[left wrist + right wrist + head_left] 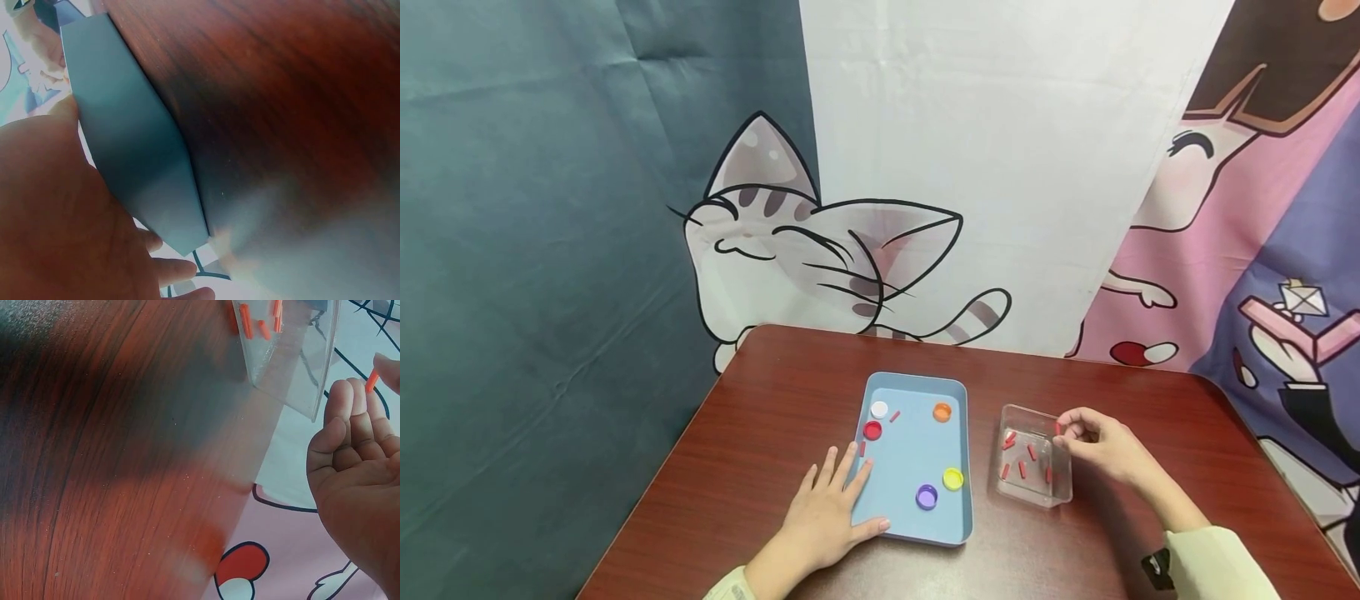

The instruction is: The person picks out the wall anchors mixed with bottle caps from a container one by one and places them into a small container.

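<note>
My right hand [1101,446] pinches a small red stick [372,380] between thumb and fingertip, at the right rim of a clear plastic box [1032,500]. Several like red sticks [1022,470] lie scattered on the box's floor. My left hand [822,515], fingers straight and spread, rests at the near left edge of a blue tray [895,462]. Inside the tray are a white cap [878,409], a red cap [872,431], an orange cap [942,412], a yellow cap [952,479] and a purple cap [927,497]. One red stick [895,416] lies beside the white cap, another [862,449] below the red cap.
Tray and box stand side by side on a dark red-brown wooden table [767,400], a narrow strip of tabletop between them. Behind the table's far edge hangs a cartoon-printed cloth [1030,167]; a plain grey-green part [550,250] covers the left.
</note>
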Demonstrator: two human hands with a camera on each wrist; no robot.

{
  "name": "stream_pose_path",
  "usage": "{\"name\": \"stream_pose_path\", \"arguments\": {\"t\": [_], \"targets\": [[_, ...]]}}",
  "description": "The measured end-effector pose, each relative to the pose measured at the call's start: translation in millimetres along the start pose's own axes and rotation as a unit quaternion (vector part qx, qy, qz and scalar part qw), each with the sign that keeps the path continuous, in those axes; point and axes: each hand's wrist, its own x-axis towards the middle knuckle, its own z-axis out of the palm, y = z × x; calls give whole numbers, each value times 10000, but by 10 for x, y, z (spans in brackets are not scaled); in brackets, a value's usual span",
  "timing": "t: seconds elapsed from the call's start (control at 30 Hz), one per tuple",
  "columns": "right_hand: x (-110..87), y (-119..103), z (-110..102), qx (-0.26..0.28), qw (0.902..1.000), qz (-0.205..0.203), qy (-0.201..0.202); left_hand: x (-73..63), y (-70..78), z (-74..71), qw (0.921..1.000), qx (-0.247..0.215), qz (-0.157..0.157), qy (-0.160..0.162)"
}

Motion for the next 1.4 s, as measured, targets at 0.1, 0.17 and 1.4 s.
{"name": "stream_pose_path", "arguments": {"t": [0.1,0.17,1.4], "targets": [[-2,15,-16,1,10000,33,-42,5,-3,10,10000,29,9,13],[-5,24,-21,13,9999,146,-30,8,-4,18,10000,49,11,14],[574,-855,728,251,9947,998,-74,-4,14,-6,9999,88,-41,-67]]}}
